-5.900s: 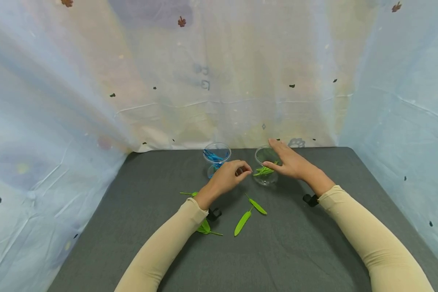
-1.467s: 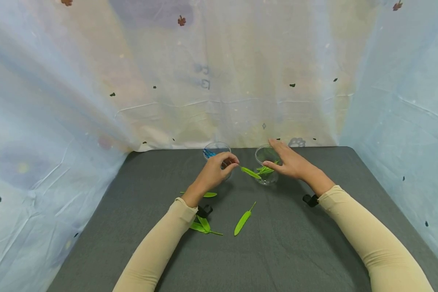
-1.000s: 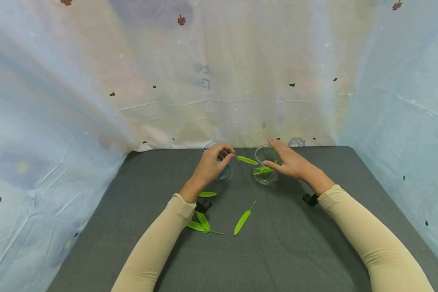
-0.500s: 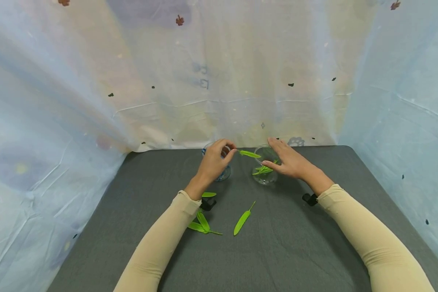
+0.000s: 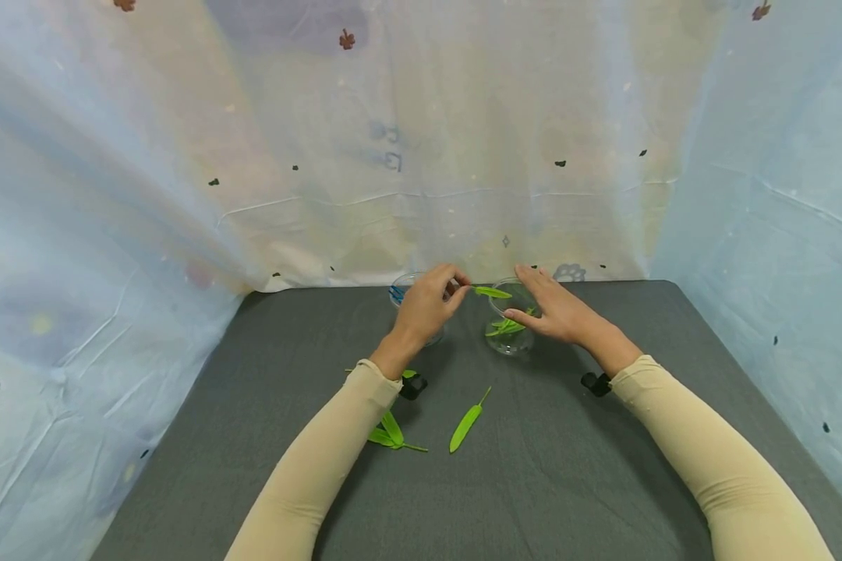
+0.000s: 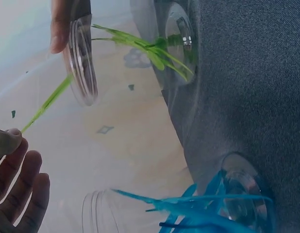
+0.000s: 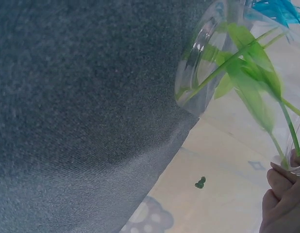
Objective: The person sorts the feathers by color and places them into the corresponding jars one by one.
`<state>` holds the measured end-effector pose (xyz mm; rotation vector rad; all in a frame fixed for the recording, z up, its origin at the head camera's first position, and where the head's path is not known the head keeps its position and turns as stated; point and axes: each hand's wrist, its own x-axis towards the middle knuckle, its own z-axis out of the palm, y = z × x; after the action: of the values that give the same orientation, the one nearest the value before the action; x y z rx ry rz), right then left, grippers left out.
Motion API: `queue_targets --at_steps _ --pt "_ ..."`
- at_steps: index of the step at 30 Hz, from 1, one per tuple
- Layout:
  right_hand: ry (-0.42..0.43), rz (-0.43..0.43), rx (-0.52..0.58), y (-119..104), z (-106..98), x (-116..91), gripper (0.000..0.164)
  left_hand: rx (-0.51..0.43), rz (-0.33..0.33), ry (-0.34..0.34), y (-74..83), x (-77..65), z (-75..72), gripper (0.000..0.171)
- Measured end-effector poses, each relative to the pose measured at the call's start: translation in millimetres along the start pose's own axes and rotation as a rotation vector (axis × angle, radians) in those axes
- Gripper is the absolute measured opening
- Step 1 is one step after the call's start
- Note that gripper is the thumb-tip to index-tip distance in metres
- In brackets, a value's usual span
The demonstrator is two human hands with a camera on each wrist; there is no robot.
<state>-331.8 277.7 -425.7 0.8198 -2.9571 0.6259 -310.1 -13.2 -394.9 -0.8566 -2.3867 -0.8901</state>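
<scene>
My left hand [image 5: 424, 305] pinches a slim green leaf [image 5: 493, 292] by its stem end. The leaf's tip is at the rim of a clear jar [image 5: 509, 344], as the left wrist view also shows. Thumb and fingers of my right hand [image 5: 561, 312] span that jar at its rim. Several green leaves [image 7: 249, 92] with thin stems lie inside it. Behind my left hand stands another clear jar [image 5: 435, 338], partly hidden, holding blue strip-like pieces [image 6: 203, 206]. Both jars are upright.
On the grey-covered table [image 5: 547, 467], one green leaf [image 5: 466, 430] lies near the middle. Further green leaves [image 5: 393, 433] lie beside my left forearm, which partly hides them. A patterned pale curtain [image 5: 463, 156] hangs behind the table and along both sides.
One of the two middle leaves left the table in my left hand. That hand rose, then shifted right, bringing the leaf to the jar's mouth. My right hand stayed at the jar.
</scene>
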Motion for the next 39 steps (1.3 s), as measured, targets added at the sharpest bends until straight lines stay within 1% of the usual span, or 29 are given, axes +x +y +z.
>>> queue_targets --at_steps 4,15,20,24,31,39 --pt "0.001 0.007 -0.004 1 0 -1 0.099 0.037 -0.01 -0.014 1.6 2.0 5.2 0.006" --pt "-0.003 0.011 -0.003 4 1 -1 0.098 0.066 -0.002 -0.009 1.9 8.8 20.1 0.007" --pt "-0.004 0.007 0.005 4 2 -1 0.098 0.07 -0.031 -0.008 2.8 10.5 26.3 0.006" --pt "-0.003 0.005 0.009 4 2 -1 0.097 0.101 -0.044 -0.014 4.6 13.1 31.1 0.007" --pt "0.006 0.003 0.013 2 2 -1 0.097 0.174 -0.031 -0.024 9.3 17.2 38.5 0.009" --pt "-0.004 -0.001 0.009 3 2 1 0.096 0.195 -0.043 -0.04 10.4 18.6 45.8 0.009"
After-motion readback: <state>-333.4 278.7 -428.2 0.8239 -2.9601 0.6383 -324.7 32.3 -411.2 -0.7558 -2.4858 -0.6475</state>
